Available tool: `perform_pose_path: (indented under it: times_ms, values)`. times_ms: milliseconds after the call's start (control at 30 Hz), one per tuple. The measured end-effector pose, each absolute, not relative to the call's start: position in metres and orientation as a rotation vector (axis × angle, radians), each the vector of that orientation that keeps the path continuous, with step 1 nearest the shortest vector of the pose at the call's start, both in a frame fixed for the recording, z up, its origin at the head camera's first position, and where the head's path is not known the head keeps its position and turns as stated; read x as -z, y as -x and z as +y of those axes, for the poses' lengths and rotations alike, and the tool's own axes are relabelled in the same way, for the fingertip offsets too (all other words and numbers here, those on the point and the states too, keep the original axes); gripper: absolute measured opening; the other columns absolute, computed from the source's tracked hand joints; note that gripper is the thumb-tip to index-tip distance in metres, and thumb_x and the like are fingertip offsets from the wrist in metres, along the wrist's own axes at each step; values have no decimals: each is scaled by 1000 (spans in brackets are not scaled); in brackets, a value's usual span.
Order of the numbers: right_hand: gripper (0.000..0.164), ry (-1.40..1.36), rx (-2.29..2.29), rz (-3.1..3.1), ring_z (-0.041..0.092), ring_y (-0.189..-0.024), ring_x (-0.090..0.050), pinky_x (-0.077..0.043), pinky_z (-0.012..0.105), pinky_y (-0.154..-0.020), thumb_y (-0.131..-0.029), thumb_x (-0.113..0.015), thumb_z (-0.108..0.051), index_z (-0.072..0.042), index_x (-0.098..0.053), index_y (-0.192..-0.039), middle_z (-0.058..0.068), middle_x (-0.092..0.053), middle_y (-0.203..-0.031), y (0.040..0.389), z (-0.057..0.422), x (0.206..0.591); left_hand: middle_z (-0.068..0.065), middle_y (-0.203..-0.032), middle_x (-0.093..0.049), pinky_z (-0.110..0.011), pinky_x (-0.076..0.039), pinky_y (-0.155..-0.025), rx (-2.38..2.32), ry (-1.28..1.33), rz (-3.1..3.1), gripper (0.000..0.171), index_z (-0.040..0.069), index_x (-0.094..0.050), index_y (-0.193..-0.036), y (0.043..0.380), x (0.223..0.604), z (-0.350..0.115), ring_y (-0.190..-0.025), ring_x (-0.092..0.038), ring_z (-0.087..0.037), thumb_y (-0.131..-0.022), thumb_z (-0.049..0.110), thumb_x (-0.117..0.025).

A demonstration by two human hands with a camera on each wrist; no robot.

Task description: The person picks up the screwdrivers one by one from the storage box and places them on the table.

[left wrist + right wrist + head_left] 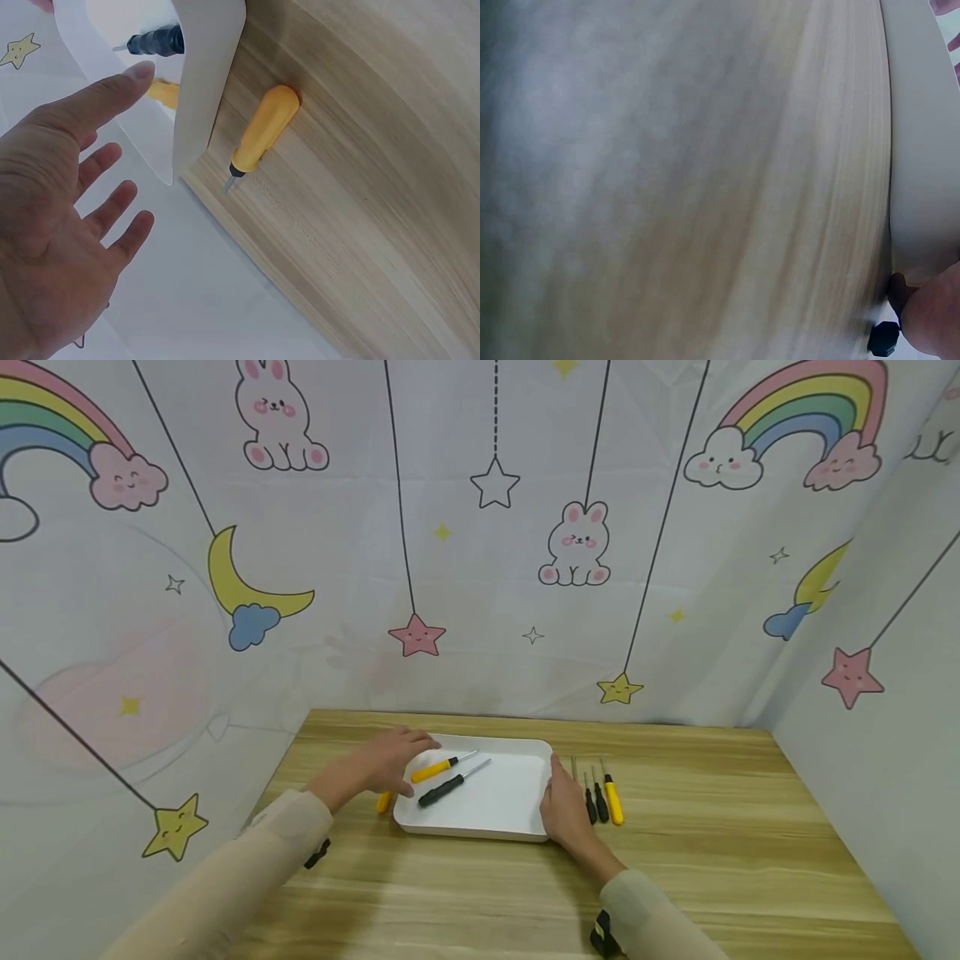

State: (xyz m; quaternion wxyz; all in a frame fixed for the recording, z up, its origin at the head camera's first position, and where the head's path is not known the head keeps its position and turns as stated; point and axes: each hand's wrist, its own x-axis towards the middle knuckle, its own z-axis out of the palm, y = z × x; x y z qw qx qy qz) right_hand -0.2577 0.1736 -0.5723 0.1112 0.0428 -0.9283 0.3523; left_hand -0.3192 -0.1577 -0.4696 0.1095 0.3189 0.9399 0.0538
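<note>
In tray (501,802), 2 screwdrivers (442,791) slant, tips rightward; left grip (388,762) spread, right grip (566,808) unclear

Tray (502,802): white. Screwdrivers (453,783): handles (614,803) yellow or black. Surface (712,827): yellowish-brown, wood-grained. Sleeves (262,852): beige. Backdrop (480,681): white, printed with multicoloured rainbows (802,400), pink and yellow stars (417,636), yellow moons (228,581), pink and blue clouds (252,627), pink-cheeked white rabbits (576,545).

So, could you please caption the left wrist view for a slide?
Left hand by the white tray, yellow screwdriver on the table.
</note>
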Motion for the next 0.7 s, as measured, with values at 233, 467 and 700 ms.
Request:
perform_pose_path:
  times_ms: [233,467,700]
  values:
    - [49,-134,-1028,-2721,49,-137,-54,-46,60,-112,-110,-40,-1,14,-35,-157,36,-53,-148,258,174,572,-4,-159,-49,-57,-36,-122,-70,-969,2757,80,21,-54,-156,319,478,-155,-148,-41,-35,-86,28,-91]
    - [50,-121,-1022,-2733,48,-137,-53,-46,59,-112,-110,-41,-1,13,-35,-158,35,-53,-149,259,174,572,-6,-156,-51,-57,-39,-119,-12,-1055,2740,78,18,-56,-154,316,480,-151,-146,-43,-38,-85,22,-92]
    - [50,-106,-1031,-2743,48,-138,-53,-46,59,-113,-110,-39,-2,12,-34,-159,35,-52,-149,259,174,571,-3,-157,-51,-54,-43,-117,136,-1131,2741,76,21,-54,-154,313,487,-145,-144,-45,-34,-86,20,-89]
